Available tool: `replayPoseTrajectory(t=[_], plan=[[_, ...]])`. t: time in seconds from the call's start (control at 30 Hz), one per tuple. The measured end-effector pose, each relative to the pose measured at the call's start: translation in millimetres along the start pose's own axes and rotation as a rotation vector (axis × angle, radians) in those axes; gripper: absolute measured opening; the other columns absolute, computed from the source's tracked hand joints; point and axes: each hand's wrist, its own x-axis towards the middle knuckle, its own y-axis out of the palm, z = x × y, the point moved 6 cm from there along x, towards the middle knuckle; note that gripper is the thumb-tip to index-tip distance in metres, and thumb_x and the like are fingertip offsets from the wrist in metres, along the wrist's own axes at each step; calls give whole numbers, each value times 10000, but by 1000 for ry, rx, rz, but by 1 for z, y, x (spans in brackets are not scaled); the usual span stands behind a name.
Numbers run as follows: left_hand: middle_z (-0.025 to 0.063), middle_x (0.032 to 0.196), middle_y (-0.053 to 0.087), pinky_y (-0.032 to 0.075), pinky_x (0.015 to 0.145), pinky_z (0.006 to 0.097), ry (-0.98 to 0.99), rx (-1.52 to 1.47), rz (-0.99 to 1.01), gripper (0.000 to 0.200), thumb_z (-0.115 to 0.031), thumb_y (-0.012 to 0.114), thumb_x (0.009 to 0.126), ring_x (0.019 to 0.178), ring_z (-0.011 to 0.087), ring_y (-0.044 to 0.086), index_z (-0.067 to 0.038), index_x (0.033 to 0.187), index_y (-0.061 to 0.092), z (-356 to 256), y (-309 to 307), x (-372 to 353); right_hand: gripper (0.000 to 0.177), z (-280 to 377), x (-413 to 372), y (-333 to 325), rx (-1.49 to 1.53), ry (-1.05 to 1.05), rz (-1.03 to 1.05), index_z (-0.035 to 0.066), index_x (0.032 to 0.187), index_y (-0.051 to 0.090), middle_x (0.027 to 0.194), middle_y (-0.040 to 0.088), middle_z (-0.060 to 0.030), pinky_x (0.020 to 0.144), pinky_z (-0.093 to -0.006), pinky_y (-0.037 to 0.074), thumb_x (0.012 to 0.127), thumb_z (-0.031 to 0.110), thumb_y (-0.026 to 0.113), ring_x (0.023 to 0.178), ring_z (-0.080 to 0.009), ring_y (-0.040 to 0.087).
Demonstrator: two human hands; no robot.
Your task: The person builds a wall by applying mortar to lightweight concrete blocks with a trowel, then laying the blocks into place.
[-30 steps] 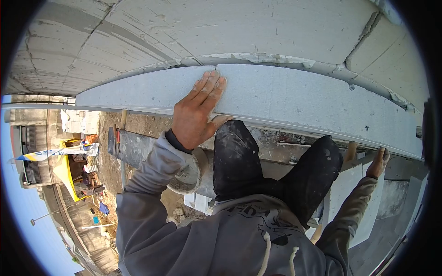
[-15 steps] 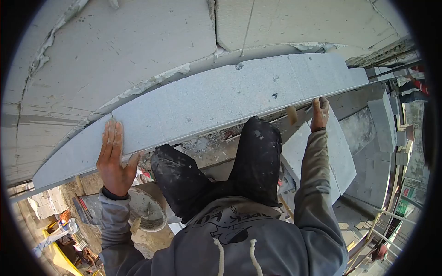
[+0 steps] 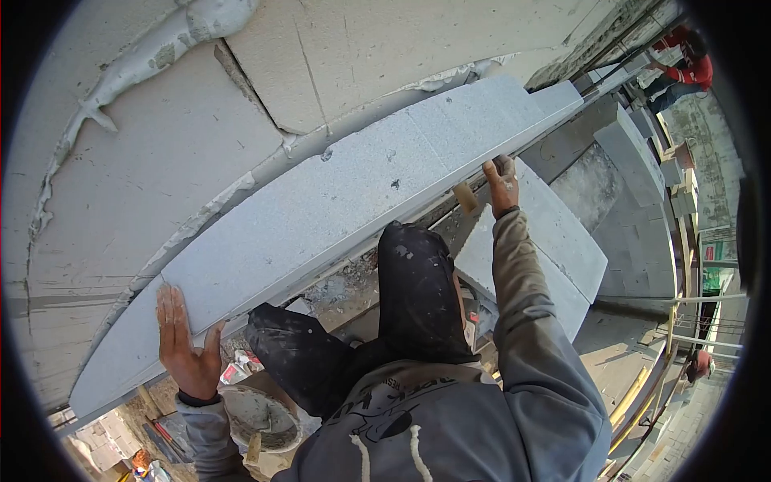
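A long light-grey aerated concrete block lies in a row along the wall in front of me. My left hand rests with outstretched fingers on the top, by the joint with the left-end block; its thumb is spread toward the front edge. Farther right, my right hand has its fingers bent over the front edge of the row, near a faint crosswise line. Its palm side is hidden. Small pits mark the block's top surface.
Behind the row rises a block wall with whitish mortar in its joints. A mortar bucket stands below my left arm. Loose blocks lie under my right arm. A person in red is at the far right end.
The view has turned and shifted, so the row slants more steeply. Both hands stay at about the same spots on it. More of the person in red shows.
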Motion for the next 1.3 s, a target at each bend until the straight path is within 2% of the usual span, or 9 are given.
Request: replayPoseTrajectory(t=[0.27,0.37,0.63,0.8,0.93,1.0,1.3], plan=[[194,1286,417,302,1001,400,4,-2,-6,673,-194,705,690,1225,353,354,28,1252,408,-2,-1,0,831,9,-6,2,0,-15,-22,-89,1252,323,1226,430,-223,971,-346,334,724,447,677,1160,-289,414],[239,1273,407,312,993,425,11,8,-6,666,-143,698,663,1209,384,365,52,1234,417,-3,0,1,833,10,-7,2,-38,-24,-37,-91,1254,338,1229,440,-226,962,-343,344,730,470,660,1158,-288,425],[204,1281,418,296,1003,412,31,24,-5,662,-194,696,701,1217,368,359,40,1247,406,-3,0,-1,852,11,-5,0,-159,-42,-32,-89,1272,332,1250,431,-239,956,-325,349,741,511,624,1174,-288,421],[225,1268,419,307,993,426,24,43,-4,650,-219,675,713,1200,385,373,54,1240,409,-5,-1,-1,845,7,-4,-1,-234,-85,-65,-83,1271,339,1229,453,-241,953,-333,353,745,520,614,1164,-307,433],[226,1268,418,308,993,425,37,54,-3,654,-233,674,717,1201,384,372,56,1239,408,-5,0,-1,856,9,-7,1,-205,-26,-73,-79,1279,327,1221,458,-249,942,-343,367,745,529,607,1160,-320,438],[228,1268,417,310,992,425,48,57,-7,655,-235,674,716,1200,384,373,58,1239,407,-5,0,-1,874,22,-11,5,-146,-53,-12,-80,1285,312,1218,455,-260,934,-350,377,743,541,601,1155,-323,443],[236,1269,411,321,981,422,69,72,-5,665,-240,681,712,1196,384,378,58,1240,406,-3,1,-3,875,-2,-3,2,-201,-74,-66,-68,1289,313,1198,470,-265,921,-343,385,745,560,586,1137,-332,458]])
